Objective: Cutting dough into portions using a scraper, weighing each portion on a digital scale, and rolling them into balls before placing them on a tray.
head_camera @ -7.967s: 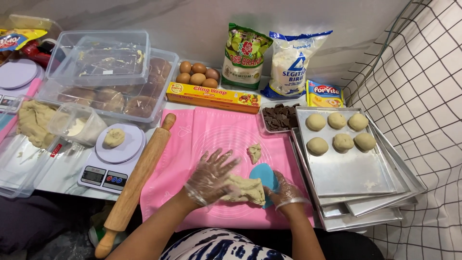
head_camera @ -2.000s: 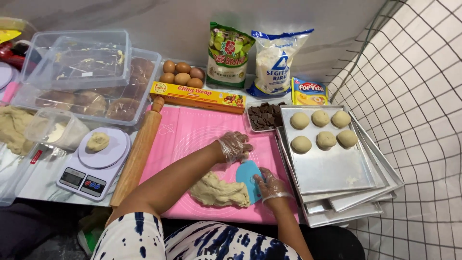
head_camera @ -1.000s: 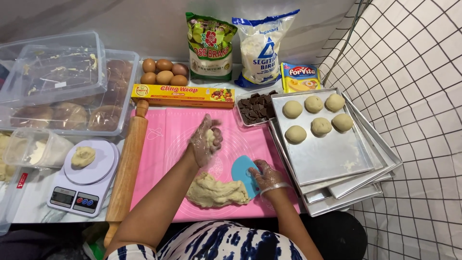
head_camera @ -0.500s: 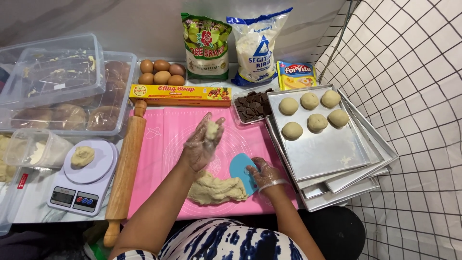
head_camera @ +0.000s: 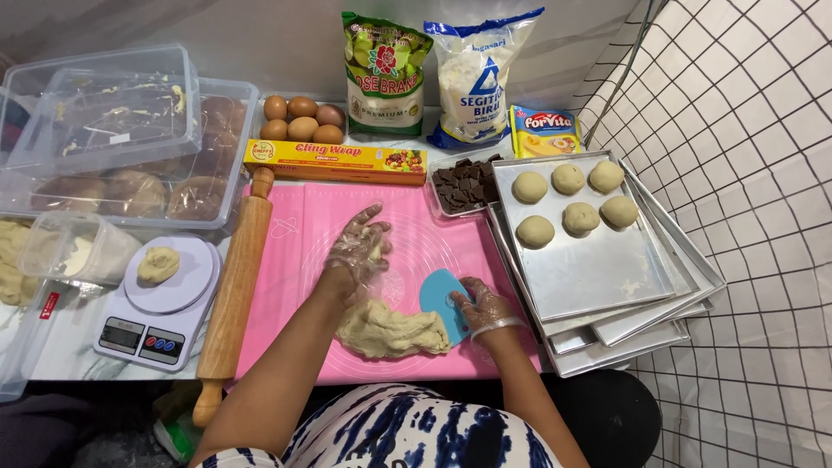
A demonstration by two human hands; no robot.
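My left hand (head_camera: 357,253), in a clear plastic glove, rests on the pink silicone mat (head_camera: 295,260) with a small piece of dough pressed under its palm. My right hand (head_camera: 482,308), also gloved, holds a blue plastic dough scraper (head_camera: 440,299) flat against the mat. A lump of pale dough (head_camera: 390,329) lies on the mat between the two hands, close to the near edge. Several round dough balls (head_camera: 568,201) sit on the top metal baking tray (head_camera: 598,260) to the right.
A wooden rolling pin (head_camera: 230,295) lies along the mat's left edge. A white kitchen scale (head_camera: 156,299) carries a dough piece. Behind are clear plastic boxes (head_camera: 113,130), eggs (head_camera: 302,119), a yellow wrap box (head_camera: 334,161), a chocolate tub (head_camera: 464,184), two bags and a margarine packet.
My left hand has picked a small dough piece off the mat's middle and now presses it flat there. My right hand stays on the scraper. The view shifted slightly.
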